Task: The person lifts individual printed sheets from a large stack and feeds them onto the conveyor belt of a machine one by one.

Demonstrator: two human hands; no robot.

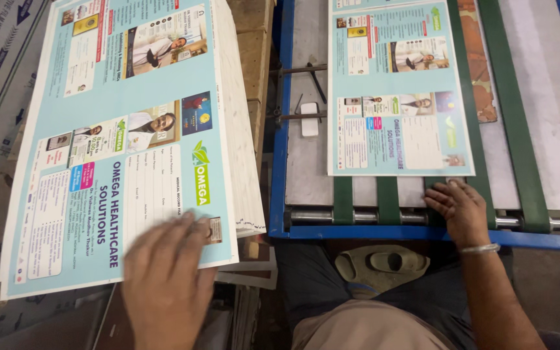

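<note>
Pale-blue printed sheets (124, 129) lie stacked under my flat, open left hand (166, 275) – pinned for grip – while my right hand (463, 209), fingers curled and empty, rests at the belt's roller (364, 217).

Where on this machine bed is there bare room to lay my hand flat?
Free: grey metal left of the printed sheet, inside the blue frame, apart from the small white block; also grey bed right of the outer green belt. Crowded: the roller edge by the right hand.

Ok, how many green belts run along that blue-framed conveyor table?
4 show. Two narrow green belts emerge below the light-blue printed sheet, a third runs along its right edge, and a wider one lies further right. More may hide beyond the frame.
</note>
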